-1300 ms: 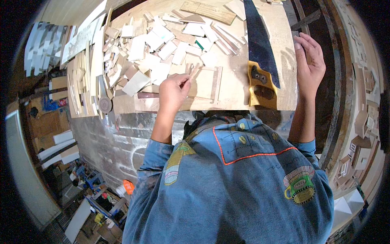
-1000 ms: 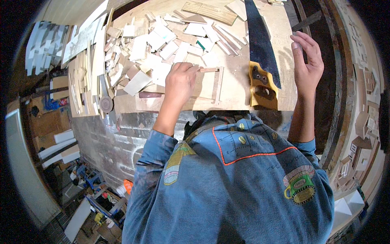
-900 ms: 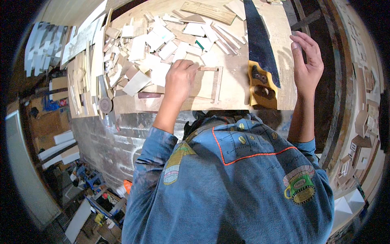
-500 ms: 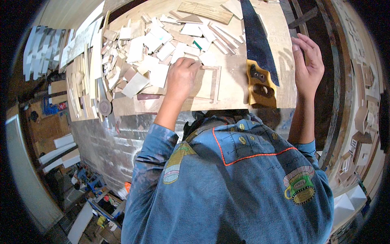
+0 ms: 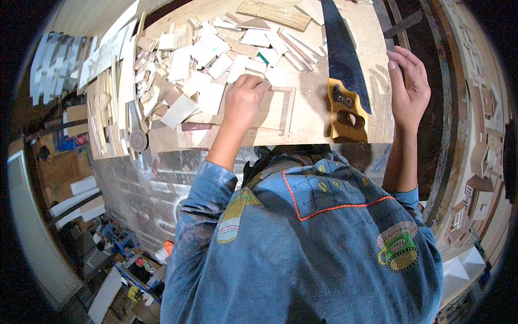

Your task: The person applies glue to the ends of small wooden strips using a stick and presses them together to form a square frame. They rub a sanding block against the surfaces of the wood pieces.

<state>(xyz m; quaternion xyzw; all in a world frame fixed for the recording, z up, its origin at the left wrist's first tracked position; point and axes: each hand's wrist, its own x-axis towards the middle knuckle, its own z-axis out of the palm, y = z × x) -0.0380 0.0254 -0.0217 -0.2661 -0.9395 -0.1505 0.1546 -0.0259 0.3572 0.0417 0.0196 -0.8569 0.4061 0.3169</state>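
Observation:
My left hand (image 5: 246, 102) is closed, knuckles up, over the upper left corner of a thin rectangular wooden frame (image 5: 290, 110) lying on the pale wooden tabletop (image 5: 310, 108). Its fingertips are hidden behind the knuckles, where they meet the frame's far strip. Beside the frame, to the right, lies a handsaw (image 5: 348, 59) with a dark blade and a yellow handle, the handle towards me. My right hand (image 5: 409, 92) is raised at the table's right edge, fingers apart, thumb out, holding nothing.
Small wood offcuts (image 5: 202, 54) are heaped left of and beyond my left hand. A dark reddish tool handle (image 5: 197, 126) lies near the front edge. A long flat board (image 5: 274, 14) rests at the back. Small wooden house models (image 5: 477, 197) stand at the far right.
My left hand has shifted very slightly to the right, and the frame with it. My right hand stays almost where it was, still raised.

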